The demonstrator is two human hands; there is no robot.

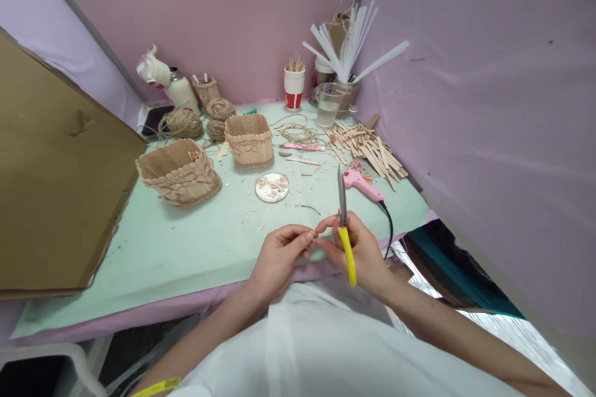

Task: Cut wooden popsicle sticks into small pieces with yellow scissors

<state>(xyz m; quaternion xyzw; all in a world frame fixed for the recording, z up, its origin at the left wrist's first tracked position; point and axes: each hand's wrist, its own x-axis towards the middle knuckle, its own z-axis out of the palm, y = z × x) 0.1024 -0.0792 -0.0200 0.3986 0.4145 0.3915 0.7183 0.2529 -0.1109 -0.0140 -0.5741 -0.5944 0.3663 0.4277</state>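
My right hand (361, 248) is closed on a pair of scissors with yellow handles (347, 254), their blades pointing up and away from me. My left hand (284, 254) is pinched at the fingertips, close to the right fingertips; whatever small piece lies between them is too small to name. Beyond the hands a small round white dish (272, 187) holds thin wood scraps. Right of the scissors a pink glue gun (363, 185) lies on its side, its black cord running toward the table's front edge.
Two wooden baskets (179, 172) (250, 141) stand at left and centre. Twine balls (181, 123) lie behind them. Wooden sticks (367, 146) are heaped at right, near a clear cup of water (328, 105) and a paper cup (294, 88). A cardboard sheet (56, 186) borders the left.
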